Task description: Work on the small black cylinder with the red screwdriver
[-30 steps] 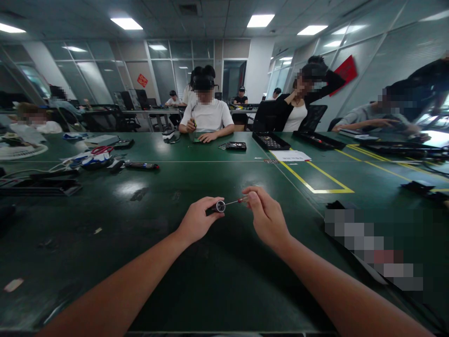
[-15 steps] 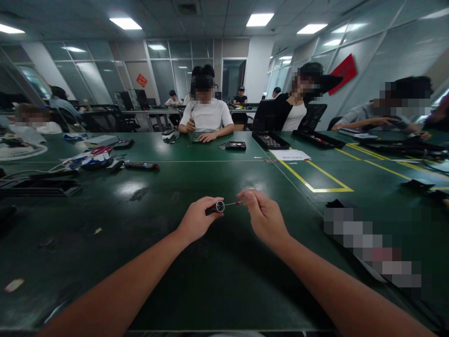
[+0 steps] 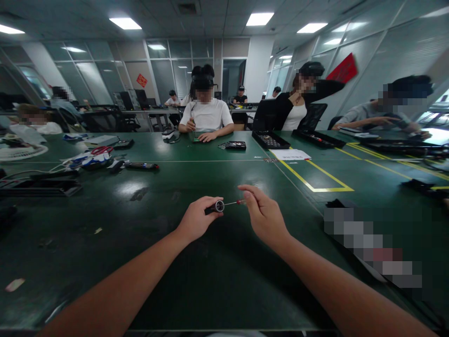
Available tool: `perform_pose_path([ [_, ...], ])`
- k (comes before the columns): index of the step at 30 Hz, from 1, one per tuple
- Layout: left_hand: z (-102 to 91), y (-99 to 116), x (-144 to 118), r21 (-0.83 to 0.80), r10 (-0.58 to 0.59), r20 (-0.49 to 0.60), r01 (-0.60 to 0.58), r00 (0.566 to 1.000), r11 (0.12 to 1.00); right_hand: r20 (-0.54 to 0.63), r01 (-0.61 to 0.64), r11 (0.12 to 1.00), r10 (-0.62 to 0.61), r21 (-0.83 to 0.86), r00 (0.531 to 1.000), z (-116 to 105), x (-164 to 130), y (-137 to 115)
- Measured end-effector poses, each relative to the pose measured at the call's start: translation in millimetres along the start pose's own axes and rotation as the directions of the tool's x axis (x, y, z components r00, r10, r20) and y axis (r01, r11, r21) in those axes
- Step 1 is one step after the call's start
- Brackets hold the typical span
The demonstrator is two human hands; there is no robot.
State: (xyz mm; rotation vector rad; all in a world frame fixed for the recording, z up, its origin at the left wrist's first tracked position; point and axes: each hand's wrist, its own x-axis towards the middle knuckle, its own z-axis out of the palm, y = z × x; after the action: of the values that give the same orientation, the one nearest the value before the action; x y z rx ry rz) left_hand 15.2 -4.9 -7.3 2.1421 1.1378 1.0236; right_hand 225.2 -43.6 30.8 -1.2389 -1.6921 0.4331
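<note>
Above the green table (image 3: 210,281), my left hand (image 3: 196,219) is closed round a short black cylinder (image 3: 212,208) with a silver ring at its round end, which faces me; it looks like a small flashlight. My right hand (image 3: 264,213) grips a thin screwdriver (image 3: 240,202) by its reddish, see-through handle, with the index finger stretched out. Its metal shaft points left, and the tip meets the side of the cylinder near the ring. My fingers hide most of the handle and the cylinder's far part.
At the left lie a dark pen-like tool (image 3: 142,166), red-handled scissors (image 3: 101,150) and cables. Black trays (image 3: 270,140) and a white paper (image 3: 291,155) stand farther back. A dark, blurred-out item (image 3: 372,248) lies at the right. Across the table sits a person in white (image 3: 206,117).
My right index finger has lifted and straightened a little, while the screwdriver tip stays at the cylinder. My left hand barely moves. A person at the back right has raised an arm.
</note>
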Motion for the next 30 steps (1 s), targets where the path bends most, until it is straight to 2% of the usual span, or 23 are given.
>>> perform_pose_path([
  [4, -0.2, 1, 1, -0.009, -0.009, -0.012, 0.009, 1.000, 1.000, -0.015, 0.013, 1.000, -0.013, 0.027, 1.000, 1, 0, 2],
  [8, 1.3, 1, 1, 0.000, -0.008, -0.003, 0.008, 1.000, 1.000, 0.025, -0.004, 0.997, 0.002, 0.072, 1.000, 2, 0, 3],
  [13, 2.4, -1, 1, 0.005, -0.001, 0.010, 0.001, 1.000, 1.000, 0.011, 0.019, 0.998, -0.020, 0.060, 1.000, 1, -1, 1],
  [18, 0.2, 1, 1, 0.007, -0.029, -0.005, 0.029, 1.000, 1.000, -0.008, -0.044, 0.989, 0.046, 0.141, 0.999, 3, -1, 2],
  [22, -0.3, 4, -1, 0.042, -0.031, 0.030, 0.030, 0.999, 0.999, -0.038, -0.111, 0.964, 0.123, 0.240, 0.992, 10, 4, 13],
  [25, -1.5, 7, -1, 0.113, -0.007, 0.067, -0.001, 0.998, 0.994, -0.032, -0.245, 0.876, 0.283, 0.416, 0.959, 14, 10, 26],
  [26, -2.2, 8, 0, 0.139, 0.002, 0.072, -0.012, 0.997, 0.990, 0.002, -0.321, 0.814, 0.365, 0.485, 0.931, 15, 13, 30],
  [28, -3.8, 8, 1, 0.172, 0.007, 0.070, -0.019, 0.998, 0.985, 0.152, -0.490, 0.641, 0.508, 0.591, 0.848, 15, 16, 35],
  [29, -4.5, 8, 1, 0.178, 0.001, 0.061, -0.012, 0.998, 0.984, 0.194, -0.535, 0.573, 0.549, 0.621, 0.813, 15, 17, 36],
  [30, -5.0, 8, 2, 0.177, -0.007, 0.052, -0.003, 0.999, 0.984, 0.210, -0.549, 0.536, 0.566, 0.642, 0.797, 15, 17, 36],
])
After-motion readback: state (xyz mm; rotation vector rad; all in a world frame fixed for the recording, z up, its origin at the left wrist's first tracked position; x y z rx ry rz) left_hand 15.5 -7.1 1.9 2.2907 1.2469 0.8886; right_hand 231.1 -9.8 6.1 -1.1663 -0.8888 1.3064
